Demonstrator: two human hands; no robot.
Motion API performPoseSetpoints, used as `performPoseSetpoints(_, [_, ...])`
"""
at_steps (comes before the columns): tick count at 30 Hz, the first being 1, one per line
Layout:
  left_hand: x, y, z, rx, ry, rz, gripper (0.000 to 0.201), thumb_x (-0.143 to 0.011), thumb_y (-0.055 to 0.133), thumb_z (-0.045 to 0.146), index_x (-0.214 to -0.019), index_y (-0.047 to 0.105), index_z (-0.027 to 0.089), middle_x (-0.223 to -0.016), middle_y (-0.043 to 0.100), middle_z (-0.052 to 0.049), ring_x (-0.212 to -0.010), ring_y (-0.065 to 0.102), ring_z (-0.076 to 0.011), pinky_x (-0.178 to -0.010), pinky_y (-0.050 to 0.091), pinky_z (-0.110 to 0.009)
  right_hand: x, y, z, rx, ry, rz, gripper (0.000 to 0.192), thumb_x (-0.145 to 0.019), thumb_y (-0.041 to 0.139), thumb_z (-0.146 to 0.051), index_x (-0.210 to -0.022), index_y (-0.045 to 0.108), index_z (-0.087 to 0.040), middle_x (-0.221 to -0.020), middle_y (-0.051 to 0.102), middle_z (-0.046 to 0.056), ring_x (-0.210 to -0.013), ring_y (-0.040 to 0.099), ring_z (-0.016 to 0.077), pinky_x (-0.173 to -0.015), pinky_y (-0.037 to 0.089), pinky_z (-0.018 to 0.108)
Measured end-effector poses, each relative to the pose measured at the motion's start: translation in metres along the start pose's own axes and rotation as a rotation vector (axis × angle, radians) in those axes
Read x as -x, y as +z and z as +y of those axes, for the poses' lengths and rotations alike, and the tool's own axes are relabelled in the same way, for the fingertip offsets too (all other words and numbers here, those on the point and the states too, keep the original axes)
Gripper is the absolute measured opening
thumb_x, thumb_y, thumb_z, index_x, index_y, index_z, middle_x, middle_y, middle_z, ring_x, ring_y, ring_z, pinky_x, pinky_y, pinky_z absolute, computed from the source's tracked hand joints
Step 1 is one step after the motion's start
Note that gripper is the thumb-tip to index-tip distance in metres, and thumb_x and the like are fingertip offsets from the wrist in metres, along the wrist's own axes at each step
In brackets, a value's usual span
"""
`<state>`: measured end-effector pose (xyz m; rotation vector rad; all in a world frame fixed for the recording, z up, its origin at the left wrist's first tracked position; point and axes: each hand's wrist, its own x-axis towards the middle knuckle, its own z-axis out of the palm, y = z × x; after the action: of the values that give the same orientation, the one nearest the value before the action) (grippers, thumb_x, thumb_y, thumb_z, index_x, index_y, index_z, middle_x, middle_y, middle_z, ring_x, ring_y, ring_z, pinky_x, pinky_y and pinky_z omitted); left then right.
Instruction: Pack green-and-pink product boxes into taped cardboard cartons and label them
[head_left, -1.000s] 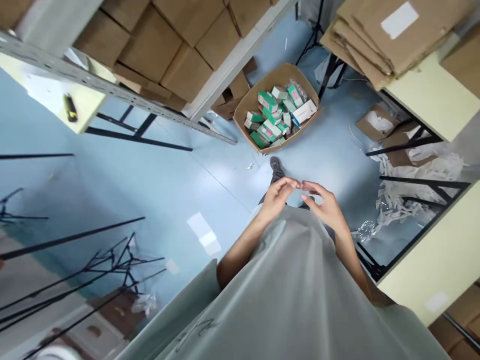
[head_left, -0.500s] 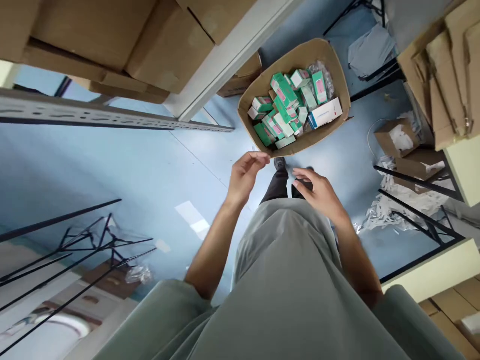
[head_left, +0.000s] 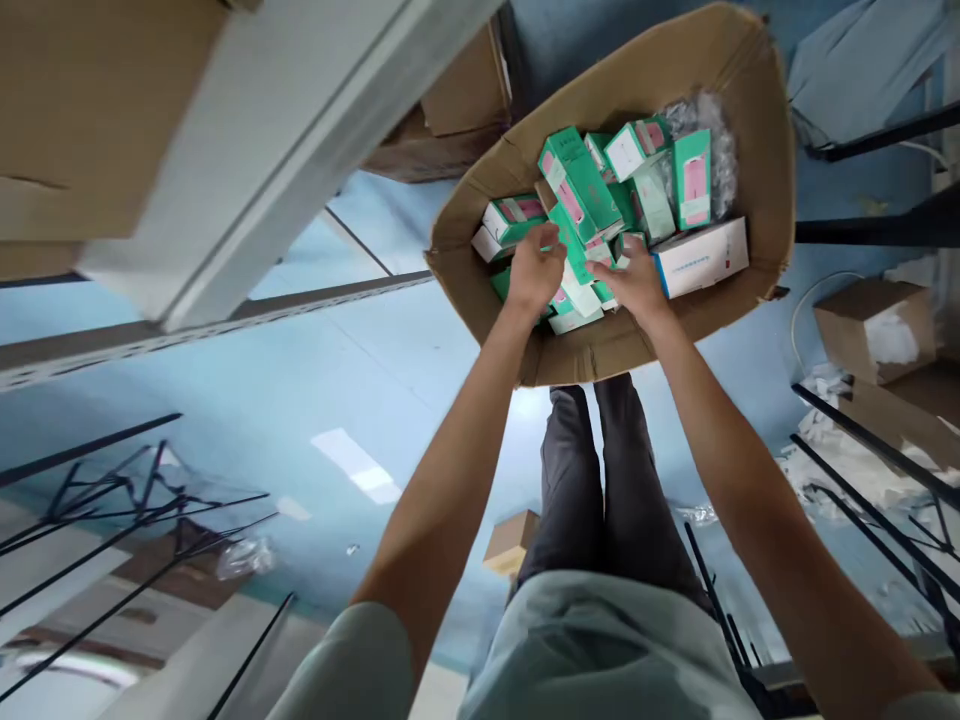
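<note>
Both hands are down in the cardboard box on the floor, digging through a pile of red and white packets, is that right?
Not quite. In the head view both hands, left hand and right hand, are in the cardboard box, but the packets are green and white, not red.

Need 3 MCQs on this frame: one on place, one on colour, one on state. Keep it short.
1. Where are both hands?
A. Inside the cardboard box
B. On the shelf
C. On the floor

2. What colour are most of the small cartons?
A. Yellow
B. Green with pink marks
C. Black

3. How is the cardboard box?
A. Taped shut
B. Flattened
C. Open at the top, with cartons piled loosely

Answers: 1 A, the left hand and the right hand rest among the cartons. 2 B, green faces dominate, beside one white carton. 3 C, the flaps stand open and the cartons lie at mixed angles.
</note>
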<state>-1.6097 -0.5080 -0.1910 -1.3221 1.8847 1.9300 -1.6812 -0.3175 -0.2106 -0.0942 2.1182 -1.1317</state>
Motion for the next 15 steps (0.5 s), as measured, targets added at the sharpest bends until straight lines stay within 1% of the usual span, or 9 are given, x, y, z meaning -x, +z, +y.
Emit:
performPoseSetpoints(2, [-0.035, 0.014, -0.036, 0.008, 0.023, 0.006, 0.022, -0.095, 0.074, 0.002, -0.112, 0.075, 0.016, -0.118, 0.081, -0.011, -0.128, 0.075, -0.0302, -0.119, 0.055, -0.05, -0.059, 0.024, 0.035, 0.049, -0.059, 0.045, 0.105, -0.086, 0.085, -0.084, -0.157, 0.054, -0.013, -0.164, 0.055, 0.028, -0.158, 0.053, 0.045, -0.127, 0.049, 0.069])
performPoseSetpoints(4, [-0.053, 0.022, -0.067, 0.03, 0.04, 0.006, 0.022, -0.096, 0.074, 0.004, -0.115, 0.075, 0.015, -0.12, 0.08, -0.011, -0.131, 0.075, -0.0316, -0.12, 0.054, -0.053, -0.106, 0.046, 0.064, 0.099, -0.053, 0.105, 0.108, -0.085, 0.087, -0.083, -0.156, 0.052, -0.01, -0.166, 0.049, 0.032, -0.159, 0.051, 0.0503, -0.129, 0.045, 0.072])
performPoseSetpoints(6, [-0.053, 0.022, -0.091, 0.053, 0.032, 0.011, 0.022, -0.097, 0.077, 0.01, -0.118, 0.075, 0.017, -0.124, 0.08, -0.011, -0.134, 0.073, -0.0326, -0.121, 0.055, -0.054, -0.136, 0.062, 0.085, 0.167, -0.003, 0.154, 0.107, -0.085, 0.089, -0.079, -0.154, 0.051, -0.008, -0.161, 0.05, 0.033, -0.156, 0.053, 0.0542, -0.129, 0.042, 0.076])
performPoseSetpoints(8, [-0.039, 0.018, -0.108, 0.054, -0.019, 0.014, 0.023, -0.098, 0.079, 0.015, -0.12, 0.075, 0.019, -0.13, 0.08, -0.013, -0.133, 0.074, -0.0322, -0.119, 0.057, -0.051, -0.148, 0.07, 0.097, 0.216, 0.013, 0.165, 0.097, -0.087, 0.089, -0.075, -0.151, 0.054, -0.01, -0.156, 0.053, 0.03, -0.155, 0.055, 0.0535, -0.128, 0.044, 0.076])
performPoseSetpoints(9, [-0.029, 0.015, -0.115, 0.046, -0.056, 0.012, 0.023, -0.097, 0.078, 0.016, -0.12, 0.075, 0.02, -0.132, 0.081, -0.014, -0.131, 0.075, -0.0314, -0.118, 0.058, -0.049, -0.146, 0.072, 0.1, 0.222, -0.007, 0.157, 0.091, -0.09, 0.087, -0.073, -0.149, 0.055, -0.012, -0.154, 0.055, 0.028, -0.154, 0.056, 0.0516, -0.127, 0.045, 0.074])
performPoseSetpoints(11, [-0.006, 0.008, -0.12, 0.038, -0.14, 0.018, 0.023, -0.097, 0.077, 0.016, -0.119, 0.076, 0.02, -0.131, 0.082, -0.014, -0.123, 0.078, -0.0292, -0.114, 0.061, -0.048, -0.13, 0.072, 0.099, 0.206, -0.077, 0.135, 0.081, -0.097, 0.08, -0.071, -0.149, 0.055, -0.014, -0.151, 0.059, 0.025, -0.154, 0.058, 0.0462, -0.125, 0.049, 0.071])
performPoseSetpoints(13, [0.019, 0.002, -0.117, 0.059, -0.219, 0.032, 0.021, -0.096, 0.076, 0.016, -0.116, 0.076, 0.022, -0.127, 0.083, -0.013, -0.119, 0.079, -0.027, -0.112, 0.062, -0.047, -0.095, 0.068, 0.091, 0.166, -0.1, 0.146, 0.075, -0.1, 0.075, -0.069, -0.149, 0.055, -0.015, -0.147, 0.064, 0.023, -0.151, 0.061, 0.0412, -0.123, 0.053, 0.067])
performPoseSetpoints(15, [0.045, -0.002, -0.103, 0.086, -0.294, 0.036, 0.019, -0.094, 0.076, 0.016, -0.112, 0.076, 0.023, -0.126, 0.084, -0.011, -0.118, 0.079, -0.0256, -0.112, 0.062, -0.047, -0.047, 0.06, 0.078, 0.1, -0.043, 0.193, 0.074, -0.098, 0.074, -0.069, -0.147, 0.057, -0.016, -0.138, 0.071, 0.021, -0.145, 0.066, 0.038, -0.12, 0.056, 0.063])
